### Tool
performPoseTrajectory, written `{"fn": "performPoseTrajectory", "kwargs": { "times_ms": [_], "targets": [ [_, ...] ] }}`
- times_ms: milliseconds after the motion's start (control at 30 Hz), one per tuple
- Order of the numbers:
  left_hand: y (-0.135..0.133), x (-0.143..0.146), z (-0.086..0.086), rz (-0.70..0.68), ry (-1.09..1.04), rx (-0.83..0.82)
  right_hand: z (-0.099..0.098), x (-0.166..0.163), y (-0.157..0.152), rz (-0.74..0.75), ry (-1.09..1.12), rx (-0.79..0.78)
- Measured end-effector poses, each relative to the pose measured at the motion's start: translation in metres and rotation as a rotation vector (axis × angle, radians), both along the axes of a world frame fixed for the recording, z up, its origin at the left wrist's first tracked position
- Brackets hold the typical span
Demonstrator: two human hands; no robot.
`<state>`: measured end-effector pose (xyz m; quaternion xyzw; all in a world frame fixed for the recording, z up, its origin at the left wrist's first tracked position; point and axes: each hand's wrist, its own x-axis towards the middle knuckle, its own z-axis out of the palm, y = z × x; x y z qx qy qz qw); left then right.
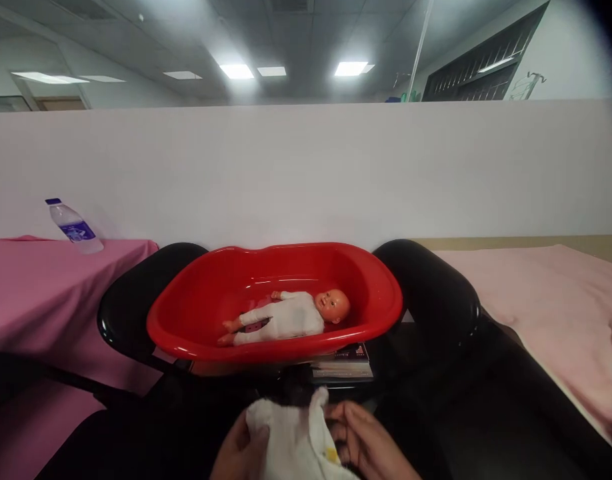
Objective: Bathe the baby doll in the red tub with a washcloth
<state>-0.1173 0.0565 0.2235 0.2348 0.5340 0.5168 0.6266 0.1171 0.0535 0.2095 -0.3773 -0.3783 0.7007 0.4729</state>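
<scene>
A white cloth [289, 433] with a small yellow patch is held up at the bottom middle of the head view. My left hand [242, 448] is closed on its left side, thumb in front. At the cloth's right edge, the bent fingers of my right hand [367, 437] pinch the fabric. Beyond both hands stands a red baby bathtub [186, 293]. Inside it a baby doll [291, 317] in a white suit lies on its back, head to the right and bare feet to the left. The lower part of the cloth runs out of view.
Black chairs [426, 287] flank the tub, and books [342, 363] lie beneath it. On the left, a water bottle [77, 227] stands on a pink-covered table [31, 287]. A pale pink sheet [556, 307] covers a surface at the right. Behind is a white partition [286, 173].
</scene>
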Motion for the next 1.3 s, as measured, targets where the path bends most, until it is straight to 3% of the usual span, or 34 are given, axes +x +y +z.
{"fn": "performPoseTrajectory", "kwargs": {
  "times_ms": [67,200,300,367,467,567,700,833,933,1000,1067,1167,1233,1300],
  "targets": [
    [0.015,0.0,0.032,0.067,-0.06,0.072,0.022,0.003,0.007,-0.019,0.086,0.007],
    [0.034,0.012,0.098,0.094,-0.062,0.22,0.066,-0.019,0.044,-0.052,0.096,0.217],
    [0.034,0.024,0.118,-0.018,0.003,0.273,0.061,-0.047,0.052,0.001,0.147,0.182],
    [0.031,0.025,0.114,-0.099,0.102,0.291,0.04,-0.06,0.044,0.027,0.145,0.102],
    [0.028,0.011,0.096,-0.162,0.316,0.331,0.009,-0.065,0.027,0.04,0.079,0.018],
    [0.03,-0.013,0.076,-0.091,0.506,0.3,-0.001,-0.054,0.017,0.022,0.062,-0.036],
    [0.039,-0.032,0.069,0.117,0.579,0.263,0.02,-0.036,0.029,-0.087,0.103,0.024],
    [0.068,-0.031,0.089,0.141,0.786,0.336,0.057,-0.025,0.06,-0.179,0.062,0.075],
    [0.101,-0.025,0.103,0.062,0.959,0.443,0.081,-0.02,0.091,-0.27,-0.113,0.137],
    [0.119,-0.02,0.101,0.035,1.152,0.516,0.089,-0.018,0.107,-0.378,-0.252,0.237],
    [0.126,-0.013,0.088,-0.042,1.388,0.674,0.087,-0.017,0.115,-0.478,-0.386,0.324],
    [0.116,-0.001,0.055,-0.412,1.575,0.996,0.067,-0.018,0.104,-0.533,-0.625,0.426],
    [0.107,0.005,0.033,-0.594,1.629,1.077,0.049,-0.022,0.089,-0.515,-0.814,0.561],
    [0.104,0.008,0.019,-0.624,1.689,1.065,0.036,-0.027,0.077,-0.422,-1.023,0.738]
  ]
}}
